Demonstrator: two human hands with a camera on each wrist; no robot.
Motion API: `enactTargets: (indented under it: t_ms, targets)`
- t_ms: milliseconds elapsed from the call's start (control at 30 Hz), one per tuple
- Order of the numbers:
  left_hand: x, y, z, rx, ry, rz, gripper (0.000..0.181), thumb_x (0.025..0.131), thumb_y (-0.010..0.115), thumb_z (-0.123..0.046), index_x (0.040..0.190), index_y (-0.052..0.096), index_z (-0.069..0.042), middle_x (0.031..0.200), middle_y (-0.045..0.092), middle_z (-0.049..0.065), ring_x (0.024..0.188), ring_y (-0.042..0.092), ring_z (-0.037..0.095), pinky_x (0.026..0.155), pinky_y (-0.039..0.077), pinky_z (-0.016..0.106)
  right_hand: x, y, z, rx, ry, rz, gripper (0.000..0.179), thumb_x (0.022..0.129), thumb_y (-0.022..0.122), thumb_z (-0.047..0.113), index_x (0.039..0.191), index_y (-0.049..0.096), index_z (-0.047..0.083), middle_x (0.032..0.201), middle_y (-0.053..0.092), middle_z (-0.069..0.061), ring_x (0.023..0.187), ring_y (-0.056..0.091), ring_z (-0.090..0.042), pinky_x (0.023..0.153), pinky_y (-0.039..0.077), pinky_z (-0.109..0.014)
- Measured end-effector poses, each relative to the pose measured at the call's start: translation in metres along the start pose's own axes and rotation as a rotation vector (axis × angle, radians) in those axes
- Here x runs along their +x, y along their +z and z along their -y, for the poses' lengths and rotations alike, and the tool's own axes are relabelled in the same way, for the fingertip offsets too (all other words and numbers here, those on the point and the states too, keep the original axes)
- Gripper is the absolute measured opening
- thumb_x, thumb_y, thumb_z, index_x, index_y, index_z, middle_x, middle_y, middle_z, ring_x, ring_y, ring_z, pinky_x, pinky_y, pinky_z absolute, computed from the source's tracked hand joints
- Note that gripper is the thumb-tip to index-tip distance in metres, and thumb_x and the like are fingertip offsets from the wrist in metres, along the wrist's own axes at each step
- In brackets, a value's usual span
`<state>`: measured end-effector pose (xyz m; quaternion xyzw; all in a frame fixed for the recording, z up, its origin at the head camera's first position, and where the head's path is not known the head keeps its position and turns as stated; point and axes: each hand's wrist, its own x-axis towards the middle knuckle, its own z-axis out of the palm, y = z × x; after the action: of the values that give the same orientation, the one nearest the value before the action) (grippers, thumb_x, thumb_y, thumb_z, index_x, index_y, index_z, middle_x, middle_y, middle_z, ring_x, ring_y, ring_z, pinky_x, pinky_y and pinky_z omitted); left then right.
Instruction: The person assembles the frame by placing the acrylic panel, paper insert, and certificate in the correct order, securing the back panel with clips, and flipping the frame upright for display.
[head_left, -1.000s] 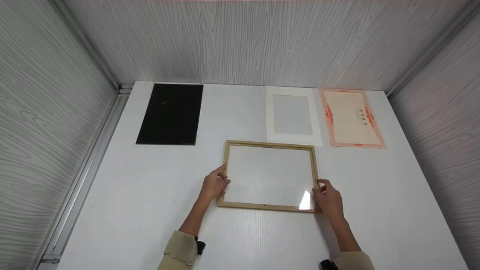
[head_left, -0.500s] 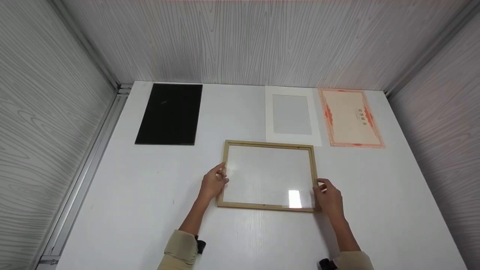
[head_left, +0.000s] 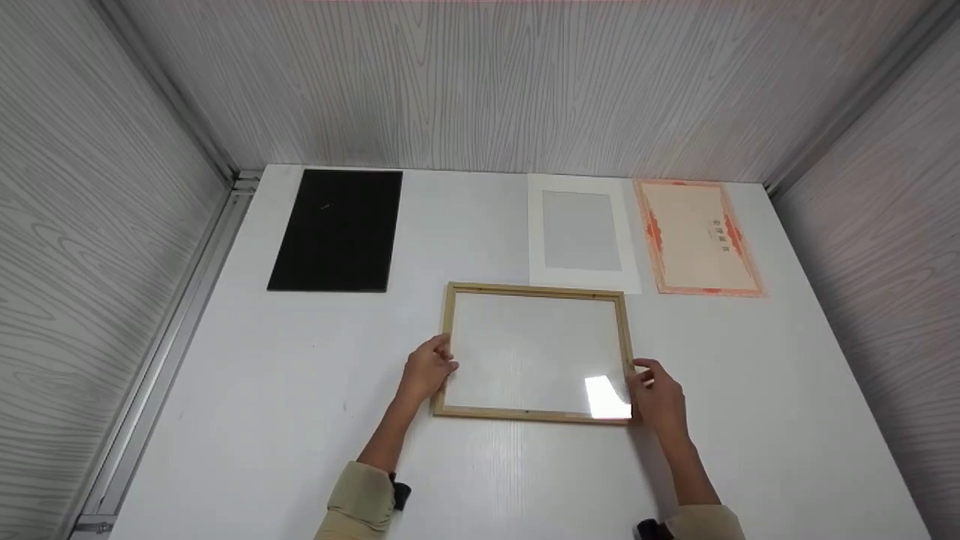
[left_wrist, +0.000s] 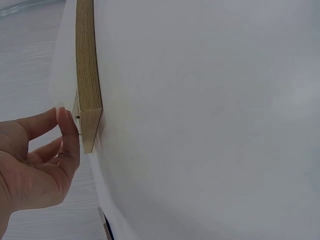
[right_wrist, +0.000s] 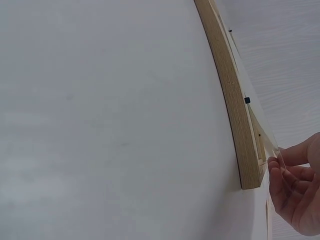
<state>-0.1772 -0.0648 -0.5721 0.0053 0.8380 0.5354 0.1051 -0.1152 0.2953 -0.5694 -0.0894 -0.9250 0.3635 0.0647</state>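
A wooden picture frame (head_left: 527, 414) lies on the white table. A clear sheet (head_left: 540, 345) spans its opening, with a bright reflection near the lower right corner. At the frame's left side, my left hand (head_left: 427, 371) pinches the sheet's edge between thumb and fingers. Opposite it, my right hand (head_left: 660, 397) pinches the right edge. The right wrist view shows the sheet (right_wrist: 257, 117) raised above the wooden rail, its corner between thumb and fingers. In the left wrist view the left fingertips meet just beside the rail (left_wrist: 87, 60).
A black backing board (head_left: 337, 229) lies at the back left. Behind the frame is a white mat board (head_left: 536, 247) with a rectangular window. To its right lies a certificate (head_left: 686, 236) with an orange-red border. Grey wood-grain panels (head_left: 480, 82) enclose the table.
The reflection on the clear sheet shifts left, then back right and wider, so its tilt varies. My left fingertips come slightly nearer the front. The frame stays in place.
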Motion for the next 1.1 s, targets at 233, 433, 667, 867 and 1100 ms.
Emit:
enactTargets:
  t_ms: [233,433,667,867,1100]
  targets:
    - [0.002,-0.002,-0.003,-0.001,-0.002,-0.022,0.052,0.081,0.064,0.004,0.131,0.048,0.0,0.092,0.056,0.007,0.064,0.052,0.01,0.052,0.044,0.023,0.001,0.002,0.0,0.006,0.019,0.006,0.026,0.089,0.057,0.005,0.113,0.059,-0.002,0.085,0.062,-0.012,0.072,0.059,-0.027,0.056,0.043,-0.033]
    - [0.003,-0.003,-0.003,-0.008,-0.023,-0.028,0.052,0.081,0.064,0.003,0.131,0.048,-0.002,0.093,0.056,0.007,0.06,0.051,0.011,0.051,0.044,0.024,0.001,0.004,-0.002,0.025,0.018,-0.006,0.026,0.088,0.058,0.007,0.113,0.059,-0.001,0.085,0.063,-0.012,0.074,0.059,-0.027,0.058,0.044,-0.035]
    - [0.006,-0.001,0.0,-0.016,-0.024,-0.039,0.052,0.082,0.064,0.002,0.131,0.048,-0.002,0.092,0.056,0.007,0.061,0.05,0.01,0.05,0.043,0.023,0.002,0.007,-0.005,0.021,0.018,-0.028,0.027,0.087,0.062,0.009,0.112,0.061,0.0,0.084,0.062,-0.011,0.073,0.059,-0.025,0.058,0.044,-0.034]
    - [0.005,0.001,0.0,0.053,-0.026,-0.053,0.05,0.081,0.066,0.0,0.128,0.05,0.002,0.093,0.055,0.007,0.058,0.05,0.009,0.049,0.044,0.023,0.003,0.008,-0.005,-0.019,0.012,-0.016,0.028,0.086,0.064,0.01,0.111,0.062,-0.002,0.085,0.057,-0.011,0.074,0.057,-0.024,0.056,0.043,-0.033]
    - [0.004,0.002,-0.003,0.244,0.045,-0.094,0.034,0.086,0.061,-0.001,0.119,0.057,0.006,0.093,0.056,0.011,0.08,0.056,0.021,0.066,0.047,0.033,0.005,0.01,-0.004,-0.092,0.004,-0.018,0.032,0.083,0.066,0.01,0.112,0.061,-0.002,0.084,0.054,-0.011,0.068,0.056,-0.023,0.052,0.041,-0.033]
